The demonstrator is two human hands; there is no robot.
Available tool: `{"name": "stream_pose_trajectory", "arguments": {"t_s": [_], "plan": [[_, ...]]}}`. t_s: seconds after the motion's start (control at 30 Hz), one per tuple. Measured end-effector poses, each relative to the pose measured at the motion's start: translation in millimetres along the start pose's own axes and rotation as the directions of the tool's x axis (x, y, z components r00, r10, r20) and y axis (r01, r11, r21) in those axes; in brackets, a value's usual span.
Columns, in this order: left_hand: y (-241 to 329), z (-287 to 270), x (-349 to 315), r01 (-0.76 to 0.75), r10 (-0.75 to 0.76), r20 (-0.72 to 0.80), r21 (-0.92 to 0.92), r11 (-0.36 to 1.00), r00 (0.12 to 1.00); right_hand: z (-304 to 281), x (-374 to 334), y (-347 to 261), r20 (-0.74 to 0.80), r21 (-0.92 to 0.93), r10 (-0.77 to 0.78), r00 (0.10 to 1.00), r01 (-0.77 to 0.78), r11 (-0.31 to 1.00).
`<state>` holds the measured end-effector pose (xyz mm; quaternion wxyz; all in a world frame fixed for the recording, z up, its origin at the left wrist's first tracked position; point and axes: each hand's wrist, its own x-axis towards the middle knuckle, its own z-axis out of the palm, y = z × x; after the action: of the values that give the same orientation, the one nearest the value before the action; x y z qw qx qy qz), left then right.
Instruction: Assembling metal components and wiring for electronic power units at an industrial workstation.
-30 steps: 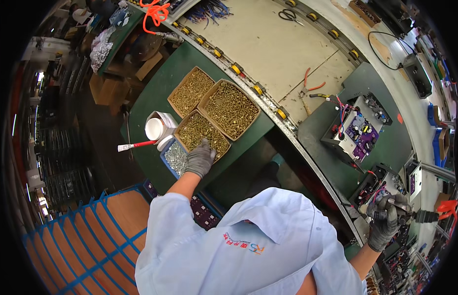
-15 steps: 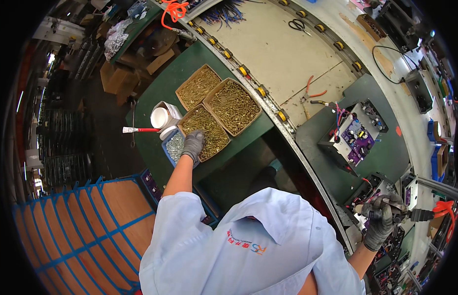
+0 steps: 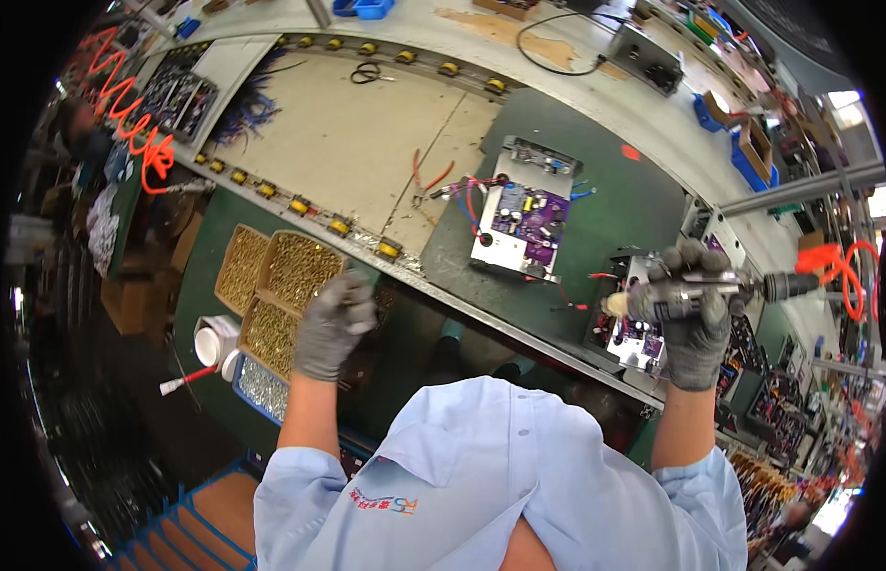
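Note:
My left hand [image 3: 332, 328], in a grey glove, is raised beside the boxes of brass-coloured screws [image 3: 305, 262]. Its fingers are curled in, and whatever they hold is too small to make out. My right hand [image 3: 698, 347], also gloved, is wrapped round a power screwdriver [image 3: 667, 300] lying level, its light-coloured nose pointing left. That tool is over a metal chassis with a purple circuit board [image 3: 638, 350] at the bench's right. Between my hands and farther off, another open chassis [image 3: 529, 214] with a purple board and loose wires rests on the green mat [image 3: 462, 238].
At left, a blue tray of silver screws [image 3: 260, 388], a white tub [image 3: 213, 343] and a red-handled brush [image 3: 188, 381] sit by the boxes. Orange-handled pliers [image 3: 426, 176] lie on the pale worktop [image 3: 348, 133]. An orange coiled hose [image 3: 838, 271] hangs at right.
My left hand has lifted out of the screw box and moved right, its fingers now curled. My right hand still grips the screwdriver. The whole view has swung to the right.

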<state>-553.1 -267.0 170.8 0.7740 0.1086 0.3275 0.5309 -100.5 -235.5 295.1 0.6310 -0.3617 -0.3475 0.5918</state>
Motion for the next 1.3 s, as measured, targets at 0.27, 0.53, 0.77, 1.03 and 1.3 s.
{"name": "stream_pose_trajectory", "arguments": {"t_s": [0.27,0.53,0.77,1.03,1.3], "plan": [[-63,130,127,0.174,-0.378,0.259,0.571,0.802,0.889,32,41,10,0.009,0.185,-0.216,0.976,0.211,0.96],[-87,133,171,0.453,-0.57,0.095,0.508,0.733,0.816,20,39,15,-0.128,0.058,-0.328,0.936,0.337,0.94],[-80,121,188,0.413,-0.576,0.185,0.529,0.741,0.796,10,43,23,-0.168,0.126,-0.318,0.933,0.34,0.932],[-83,125,190,0.391,-0.505,0.134,0.478,0.786,0.852,8,55,37,-0.164,0.205,-0.286,0.944,0.317,0.926],[-82,125,187,0.454,-0.515,0.07,0.381,0.806,0.855,11,64,47,-0.074,0.176,-0.278,0.958,0.287,0.942]]}}
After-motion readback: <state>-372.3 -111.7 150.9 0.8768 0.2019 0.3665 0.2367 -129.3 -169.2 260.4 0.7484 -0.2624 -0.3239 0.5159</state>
